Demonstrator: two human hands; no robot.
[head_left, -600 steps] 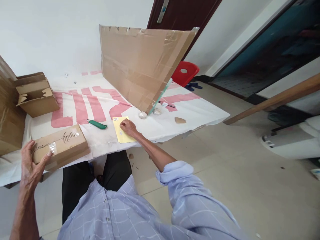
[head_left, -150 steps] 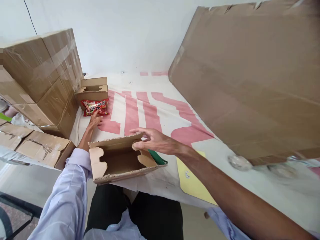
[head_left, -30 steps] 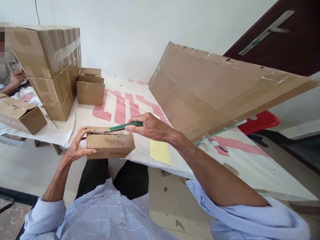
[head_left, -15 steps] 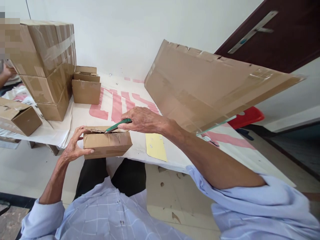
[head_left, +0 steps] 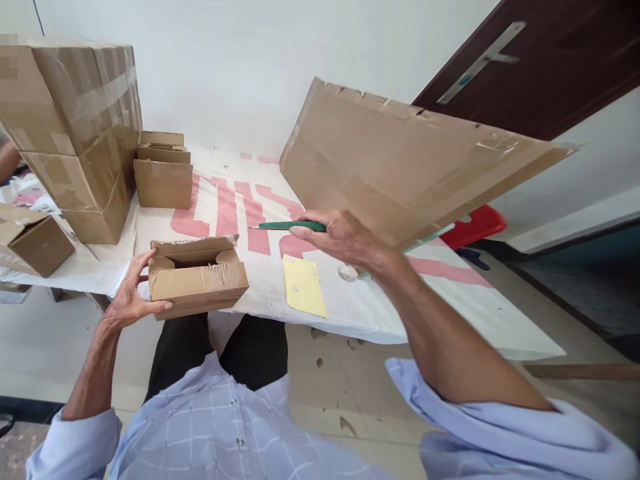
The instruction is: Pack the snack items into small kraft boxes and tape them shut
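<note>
Head view: grasping the small carton (head_left: 200, 288) by its left end with the left hand (head_left: 128, 298), at the near edge of the white cloth (head_left: 265, 293). Clasping the green knife (head_left: 295, 226) in the right hand (head_left: 337, 233), apart from the carton's open top, beyond the yellow sheet (head_left: 304, 288).

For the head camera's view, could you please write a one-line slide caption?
Left hand steadies a partly opened cardboard box while the right hand holds a green knife.
</note>
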